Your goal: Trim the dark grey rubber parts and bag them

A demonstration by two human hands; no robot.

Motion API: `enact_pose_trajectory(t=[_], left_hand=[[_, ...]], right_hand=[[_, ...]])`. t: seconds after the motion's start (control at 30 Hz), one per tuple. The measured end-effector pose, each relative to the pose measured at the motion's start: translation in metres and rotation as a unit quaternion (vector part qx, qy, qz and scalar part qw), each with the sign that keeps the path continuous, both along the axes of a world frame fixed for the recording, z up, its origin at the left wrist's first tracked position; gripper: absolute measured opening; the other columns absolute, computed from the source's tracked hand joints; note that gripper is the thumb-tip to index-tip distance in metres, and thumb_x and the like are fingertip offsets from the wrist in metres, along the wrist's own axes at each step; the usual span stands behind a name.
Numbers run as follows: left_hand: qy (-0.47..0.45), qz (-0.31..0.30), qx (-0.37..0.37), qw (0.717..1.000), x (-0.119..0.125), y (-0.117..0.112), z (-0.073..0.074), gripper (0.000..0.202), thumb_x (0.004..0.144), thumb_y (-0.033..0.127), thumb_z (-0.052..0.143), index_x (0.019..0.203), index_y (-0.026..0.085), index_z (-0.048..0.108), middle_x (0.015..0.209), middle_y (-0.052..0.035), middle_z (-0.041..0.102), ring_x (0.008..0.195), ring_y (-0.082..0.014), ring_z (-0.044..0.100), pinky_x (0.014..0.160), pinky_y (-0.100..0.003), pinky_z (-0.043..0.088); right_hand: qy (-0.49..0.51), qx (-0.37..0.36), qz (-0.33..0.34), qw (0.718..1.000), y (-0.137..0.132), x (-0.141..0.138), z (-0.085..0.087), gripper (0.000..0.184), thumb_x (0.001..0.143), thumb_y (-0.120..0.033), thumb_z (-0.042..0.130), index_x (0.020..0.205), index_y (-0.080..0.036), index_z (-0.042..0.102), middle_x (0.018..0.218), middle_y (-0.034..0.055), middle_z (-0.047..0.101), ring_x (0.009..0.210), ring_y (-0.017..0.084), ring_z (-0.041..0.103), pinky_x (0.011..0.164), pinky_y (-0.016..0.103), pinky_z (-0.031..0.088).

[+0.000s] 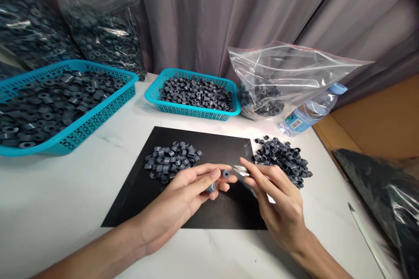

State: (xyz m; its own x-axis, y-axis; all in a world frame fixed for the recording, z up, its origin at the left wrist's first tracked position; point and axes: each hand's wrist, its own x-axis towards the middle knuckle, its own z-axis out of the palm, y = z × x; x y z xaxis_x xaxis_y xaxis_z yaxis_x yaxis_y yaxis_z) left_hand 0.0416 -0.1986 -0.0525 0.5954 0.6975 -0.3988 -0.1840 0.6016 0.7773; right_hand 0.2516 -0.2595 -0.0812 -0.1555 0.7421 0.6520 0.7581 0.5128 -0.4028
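My left hand [188, 194] is closed, with a small grey plastic ring [226, 174] held at the fingertips, its hole turned toward me. A second grey plastic piece [211, 188] is tucked lower among the same fingers. My right hand [278, 196] grips a pair of small metal snips [241, 170], whose pointed blades face left, just short of the ring. Most of their handle is hidden by my fingers. Both hands are above a black mat [212, 213]. A pile of grey rings [172, 159] lies on the mat beyond my left hand, and another pile [283, 157] is beyond my right.
Blue-green baskets of grey pieces stand at the left [98, 117] and at the back [196, 111]. Near the back right are a clear zip bag [278, 69] and a leaning water bottle [310, 111]. A long metal blade [366, 237] lies at the right, beside a cardboard box [379, 117].
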Motion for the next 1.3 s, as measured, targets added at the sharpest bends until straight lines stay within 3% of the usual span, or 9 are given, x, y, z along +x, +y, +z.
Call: enact_pose_trajectory(t=[0.4, 0.83, 1.3], left_hand=[[0.011, 0.003, 0.042, 0.999, 0.0019, 0.003, 0.0021, 0.017, 0.091, 0.034, 0.074, 0.105, 0.024, 0.076, 0.09, 0.001, 0.072, 0.089, -0.0117, 0.061, 0.076, -0.022, 0.041], [0.034, -0.013, 0.094, 0.995, 0.0026, 0.0021, 0.0009, 0.019, 0.092, 0.037, 0.071, 0.105, 0.023, 0.072, 0.085, 0.0011, 0.072, 0.086, -0.0131, 0.061, 0.074, -0.025, 0.039], [0.057, -0.022, 0.143, 0.988, 0.0039, 0.0045, -0.0027, 0.015, 0.095, 0.036, 0.067, 0.103, 0.023, 0.07, 0.082, 0.0017, 0.076, 0.082, -0.0125, 0.061, 0.072, -0.026, 0.037]], right_hand=[[-0.036, -0.015, 0.018, 0.999, -0.0029, 0.0002, 0.0054, 0.049, 0.102, -0.004, 0.052, 0.147, -0.021, 0.052, 0.106, 0.0103, 0.068, 0.083, 0.021, 0.056, 0.07, 0.033, 0.044], [-0.083, 0.013, 0.011, 0.996, -0.0013, -0.0014, 0.0087, 0.041, 0.103, -0.006, 0.053, 0.143, -0.014, 0.056, 0.102, 0.0093, 0.068, 0.078, 0.019, 0.05, 0.068, 0.032, 0.041], [-0.11, 0.031, -0.007, 0.993, -0.0017, 0.0015, 0.0077, 0.05, 0.103, -0.007, 0.055, 0.151, -0.02, 0.05, 0.1, 0.0082, 0.068, 0.075, 0.018, 0.05, 0.068, 0.031, 0.043]])
